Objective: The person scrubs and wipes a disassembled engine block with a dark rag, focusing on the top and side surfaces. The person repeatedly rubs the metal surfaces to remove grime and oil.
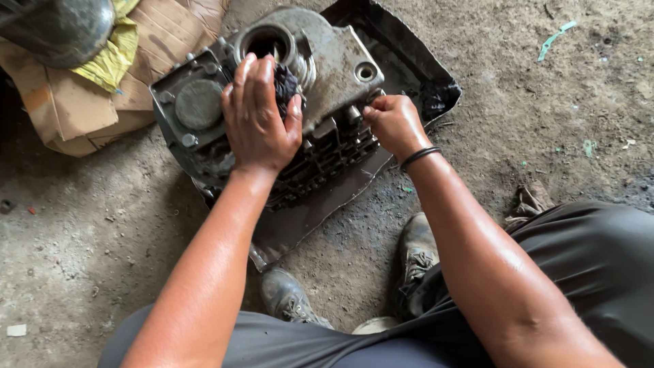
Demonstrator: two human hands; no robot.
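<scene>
- Two hands of mine are on one greasy metal engine block (327, 75), which lies on a dark, oily metal sheet (409, 61) spread on the dirt floor (88, 232).
- My left hand (259, 116) lies flat on top of the block, fingers together, its grip pressing a dark, crumpled rag (285, 83) against the metal just below the round opening (267, 42).
- The rag shows only between my fingers and thumb; most of it is hidden under my palm.
- My right hand (394, 123) is at the block's right edge, its grip narrow, fingertips pinched on a small part there; I cannot tell what that part is.
- A thin black band (420, 156) circles my right wrist.
- The block's finned side (320, 160) faces me, between my two wrists.
- A round cover (199, 103) sits on the block's left end, just beside my left hand.
- Flattened cardboard (75, 102) and a yellow cloth (112, 58) lie past the block's left end, with a dark rounded object (61, 27) on them.
- My two worn shoes (286, 296) (417, 252) stand on the floor near the sheet's near corner.
</scene>
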